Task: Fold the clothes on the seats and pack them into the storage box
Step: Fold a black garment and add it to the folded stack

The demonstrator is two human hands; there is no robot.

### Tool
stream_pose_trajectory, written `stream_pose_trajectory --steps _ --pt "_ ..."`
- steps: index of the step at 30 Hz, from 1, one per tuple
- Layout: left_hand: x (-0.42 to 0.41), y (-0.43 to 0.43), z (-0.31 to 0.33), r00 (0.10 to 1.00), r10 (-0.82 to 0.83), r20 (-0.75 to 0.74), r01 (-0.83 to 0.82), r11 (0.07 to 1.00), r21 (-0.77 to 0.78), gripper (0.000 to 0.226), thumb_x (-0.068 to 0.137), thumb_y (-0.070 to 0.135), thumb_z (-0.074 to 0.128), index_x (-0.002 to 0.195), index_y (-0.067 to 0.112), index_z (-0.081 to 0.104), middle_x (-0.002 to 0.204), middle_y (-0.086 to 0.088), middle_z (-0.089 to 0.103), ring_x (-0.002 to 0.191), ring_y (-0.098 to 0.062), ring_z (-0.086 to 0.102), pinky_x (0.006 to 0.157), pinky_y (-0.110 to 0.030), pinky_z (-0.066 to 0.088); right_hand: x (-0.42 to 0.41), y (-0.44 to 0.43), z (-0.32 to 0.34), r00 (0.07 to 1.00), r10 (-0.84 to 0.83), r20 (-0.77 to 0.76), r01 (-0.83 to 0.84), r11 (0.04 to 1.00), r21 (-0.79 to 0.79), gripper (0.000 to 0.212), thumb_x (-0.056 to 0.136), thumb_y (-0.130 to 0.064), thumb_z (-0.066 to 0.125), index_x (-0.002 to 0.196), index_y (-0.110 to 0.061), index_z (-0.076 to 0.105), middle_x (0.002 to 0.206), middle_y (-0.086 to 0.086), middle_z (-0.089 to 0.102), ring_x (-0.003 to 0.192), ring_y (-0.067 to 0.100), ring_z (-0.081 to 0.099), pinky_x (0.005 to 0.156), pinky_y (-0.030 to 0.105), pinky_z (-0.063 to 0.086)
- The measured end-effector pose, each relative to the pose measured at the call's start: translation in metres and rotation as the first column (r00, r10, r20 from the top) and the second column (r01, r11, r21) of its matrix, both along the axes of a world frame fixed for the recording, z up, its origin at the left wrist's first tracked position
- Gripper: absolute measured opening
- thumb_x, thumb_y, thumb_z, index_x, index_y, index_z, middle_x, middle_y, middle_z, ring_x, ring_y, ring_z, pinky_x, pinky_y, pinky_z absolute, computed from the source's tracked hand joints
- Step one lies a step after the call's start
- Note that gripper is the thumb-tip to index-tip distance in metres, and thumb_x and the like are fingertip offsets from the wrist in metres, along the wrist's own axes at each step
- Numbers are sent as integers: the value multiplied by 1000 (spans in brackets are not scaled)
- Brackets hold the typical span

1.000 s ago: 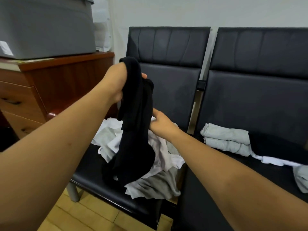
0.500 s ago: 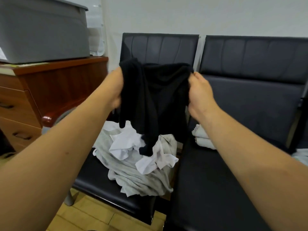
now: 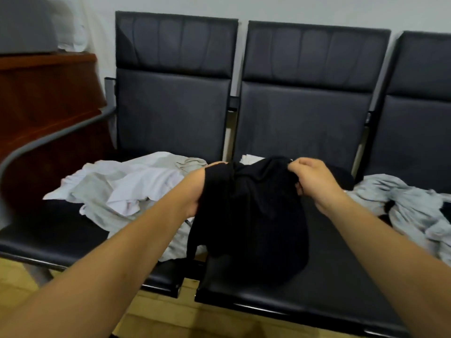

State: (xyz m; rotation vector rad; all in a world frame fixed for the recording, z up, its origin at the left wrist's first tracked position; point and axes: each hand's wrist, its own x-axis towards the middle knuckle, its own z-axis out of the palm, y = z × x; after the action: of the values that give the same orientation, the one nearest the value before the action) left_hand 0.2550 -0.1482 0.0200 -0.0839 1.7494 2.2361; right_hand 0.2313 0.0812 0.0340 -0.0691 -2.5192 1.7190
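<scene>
1. Both hands have dropped since half a second ago. The black garment was held up in front of the backrest and now hangs low over the middle seat, with its bottom part bunched on the cushion.
2. Nearest bit first: the lower end is crumpled toward the near edge of that seat. I'd get it lying flat before making any fold, or the creases get folded in.
3. The left hand grips the top left corner. Cloth hangs over it, so most of its fingers are hidden. The right hand has its fingers curled and pinches the top right edge.
4. My take: keep both pinches tight, pull the hands apart until the top edge goes taut, then lower it straight down.
5. Just to the left, the pile of white and grey clothes sits right beside the garment, so don't drag it along. A grey heap lies further right.
6. Far left, the storage box sits blurred on the wooden cabinet, well apart from the hands. Packing looks a way off.
</scene>
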Motion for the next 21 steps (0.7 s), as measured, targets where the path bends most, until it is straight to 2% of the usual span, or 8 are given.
stream_pose_trajectory --steps 3,6,8,10,12,14,17,21 --pt "6 10 -30 998 -57 31 58 998 -12 19 92 20 59 86 16 76 80 -6 68 69 -17 64 61 -25 54 9 23 -30 993 -5 119 4 1000 4 27 92 -8 54 65 -6 58 60 16 54 51 29 56 58 37 43" --pt "4 22 -53 972 -235 16 233 951 -203 20 93 10 55 83 14 72 77 -5 64 65 -15 61 59 -21 52 13 40 -76 975 120 187 -177 927 331 36 95 -34 60 69 -8 58 61 9 59 50 17 62 61 33 48" --pt "5 32 -54 952 -305 -21 289 921 -262 19 94 7 53 89 11 70 82 -10 63 71 -19 60 63 -22 52 18 39 -90 925 326 195 -379 829 410 15 85 -39 70 96 -28 69 89 -8 70 72 8 65 80 36 56" --pt "2 40 -56 936 -348 -46 324 906 -274 21 95 5 51 89 11 70 83 -10 65 72 -18 61 65 -23 51 23 37 -89 860 473 193 -510 801 312 55 85 -23 72 129 -50 53 121 -10 64 98 5 64 95 28 52" --pt "1 44 -57 923 -380 -56 347 888 -300 23 95 2 50 90 10 71 84 -7 69 74 -16 64 67 -24 53 25 33 -86 811 547 207 -584 778 231 56 84 -13 69 122 -52 57 116 -5 69 102 6 66 93 25 52" --pt "-1 46 -60 917 -394 -62 359 883 -304 27 95 2 47 99 9 72 95 -9 72 83 -20 67 75 -28 56 25 32 -87 793 565 228 -607 766 214 25 84 -13 71 92 -37 71 88 -3 73 81 10 67 79 31 53" --pt "-6 46 -65 962 -265 66 273 945 -181 28 98 30 53 111 13 71 110 -11 73 93 -22 69 86 -35 56 25 38 -89 856 494 149 -516 823 236 9 80 -19 77 82 -14 69 74 -5 65 72 7 62 73 33 49" --pt "-12 37 -74 897 -392 206 434 872 -228 89 75 85 43 114 8 66 114 -8 71 109 -22 66 95 -34 49 21 51 -84 967 255 4 -255 966 42 34 71 -27 70 85 3 61 72 4 57 70 16 53 70 35 41"
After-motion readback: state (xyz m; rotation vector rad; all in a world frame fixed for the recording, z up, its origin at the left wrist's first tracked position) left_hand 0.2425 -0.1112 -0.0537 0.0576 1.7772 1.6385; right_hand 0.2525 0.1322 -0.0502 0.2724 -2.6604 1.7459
